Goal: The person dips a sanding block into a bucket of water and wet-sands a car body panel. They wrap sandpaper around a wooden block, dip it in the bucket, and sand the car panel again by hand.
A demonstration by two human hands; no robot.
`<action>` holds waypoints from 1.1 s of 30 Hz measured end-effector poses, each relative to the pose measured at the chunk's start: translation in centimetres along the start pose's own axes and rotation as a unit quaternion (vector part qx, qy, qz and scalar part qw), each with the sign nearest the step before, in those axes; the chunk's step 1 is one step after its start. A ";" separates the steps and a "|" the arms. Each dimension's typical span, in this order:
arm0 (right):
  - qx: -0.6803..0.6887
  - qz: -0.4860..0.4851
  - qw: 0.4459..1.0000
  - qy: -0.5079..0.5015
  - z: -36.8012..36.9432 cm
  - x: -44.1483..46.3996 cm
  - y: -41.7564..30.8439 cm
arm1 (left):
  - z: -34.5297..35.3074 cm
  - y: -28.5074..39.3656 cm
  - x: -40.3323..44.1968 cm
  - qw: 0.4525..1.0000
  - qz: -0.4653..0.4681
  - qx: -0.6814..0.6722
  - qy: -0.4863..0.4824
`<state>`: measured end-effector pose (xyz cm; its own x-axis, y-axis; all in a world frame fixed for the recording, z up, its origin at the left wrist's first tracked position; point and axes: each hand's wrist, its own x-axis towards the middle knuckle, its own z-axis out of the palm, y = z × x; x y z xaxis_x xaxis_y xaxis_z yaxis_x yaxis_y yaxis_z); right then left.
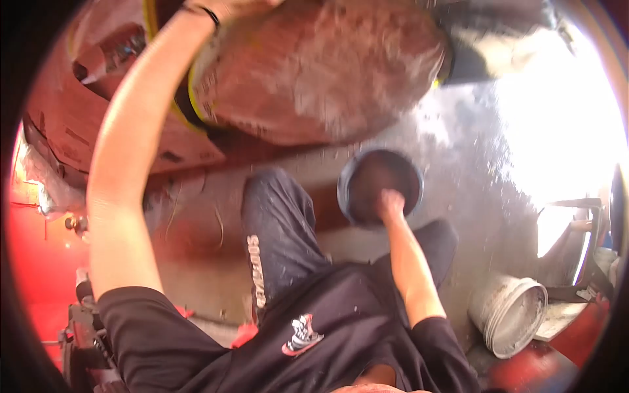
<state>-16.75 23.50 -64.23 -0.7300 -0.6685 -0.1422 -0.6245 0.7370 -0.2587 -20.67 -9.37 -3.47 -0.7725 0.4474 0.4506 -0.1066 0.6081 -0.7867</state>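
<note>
At the top edge, my left hand (244, 6) reaches up to a large, rounded, brown-smeared object (321, 72) and seems to rest on it with fingers extended. The frame cuts off part of that hand. Between my knees is a round dark bucket (342, 190). Inside its opening, near the lower side, my right hand (391, 203) is blurred and looks closed. Whatever its fingers hold is hidden, and the bucket's contents are too dark to make out.
A whitish, dirt-stained bucket (508, 314) lies tilted at the lower right, near a metal frame (576, 223). Another brown-covered rounded form (85, 124) stands at the left, beside a red surface (39, 262). The grey floor (452, 177) looks wet, with strong glare at the right.
</note>
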 end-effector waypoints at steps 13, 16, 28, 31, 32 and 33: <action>0.227 0.055 0.921 0.312 -32.6 -0.9 -7.6 | -7.4 -4.4 -2.9 0.984 0.000 -0.144 0.102; 0.252 0.017 0.851 0.461 -43.6 2.3 -12.1 | -8.7 -7.6 -4.7 0.978 -0.024 -0.161 0.132; 0.210 0.008 0.707 0.676 -53.9 11.2 -18.3 | -8.8 -7.8 -4.7 0.981 -0.044 -0.130 0.134; 0.085 -0.041 0.696 0.712 -52.4 9.9 -24.5 | -9.1 -8.0 -4.5 0.985 -0.050 -0.106 0.124; 0.084 -0.043 0.701 0.706 -52.2 10.1 -24.1 | -9.0 -7.9 -4.8 0.987 -0.049 -0.097 0.116; 0.083 -0.046 0.707 0.701 -52.2 10.3 -23.1 | -8.9 -7.7 -5.0 0.987 -0.054 -0.099 0.114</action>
<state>-24.31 4.81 -9.84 -0.3195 0.1282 0.9389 -0.7315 0.5965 -0.3304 -10.47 -10.44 4.07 -0.5997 0.4945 0.6291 -0.0390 0.7672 -0.6402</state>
